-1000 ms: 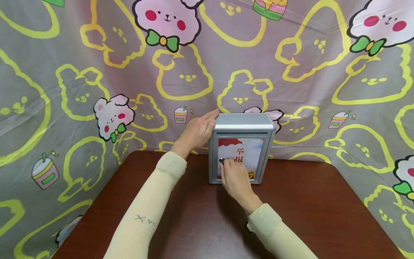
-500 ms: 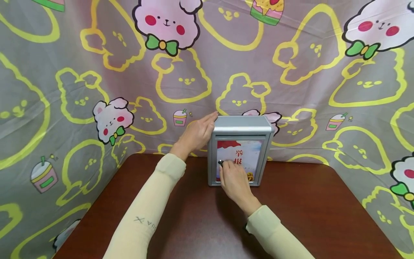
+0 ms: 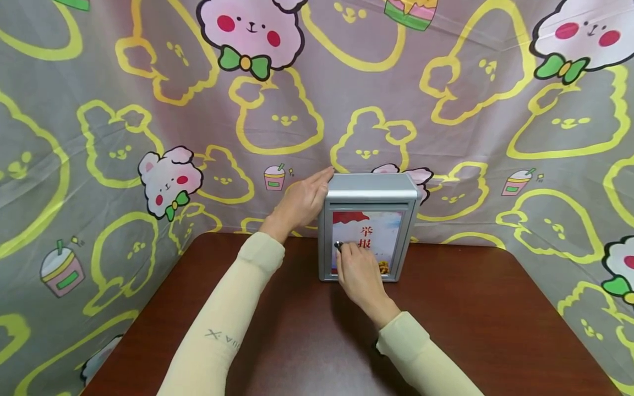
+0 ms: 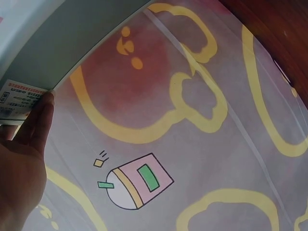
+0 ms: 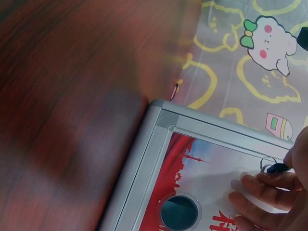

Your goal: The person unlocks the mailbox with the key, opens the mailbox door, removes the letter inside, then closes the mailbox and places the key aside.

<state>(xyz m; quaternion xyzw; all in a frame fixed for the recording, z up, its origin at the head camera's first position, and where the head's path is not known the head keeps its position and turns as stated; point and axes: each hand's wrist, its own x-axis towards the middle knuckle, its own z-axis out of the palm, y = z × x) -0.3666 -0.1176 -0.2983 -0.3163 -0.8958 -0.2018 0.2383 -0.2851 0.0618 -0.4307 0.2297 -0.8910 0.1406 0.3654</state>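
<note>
A grey metal-framed report box (image 3: 371,194) stands upright on the table, its front panel bearing a printed sheet with red characters. My left hand (image 3: 304,201) rests against the box's upper left side, its fingers fairly straight; in the left wrist view the fingertips touch the edge by a small printed label (image 4: 21,99). At the left of the front panel, my right hand (image 3: 360,275) pinches a dark-headed key (image 5: 278,168) with a metal ring (image 5: 263,164). A shiny lock (image 3: 338,245) shows just beside those fingers. The key's blade is hidden.
The brown table (image 3: 307,341) runs up to a patterned cloth (image 3: 287,99) hanging behind the box and along both sides. A slot (image 3: 369,207) crosses the box's front near the top. A round dark window (image 5: 179,212) sits in the front panel.
The view shifts slightly up and down with the head. Both hands keep their places on the box, and the box stays where it was.
</note>
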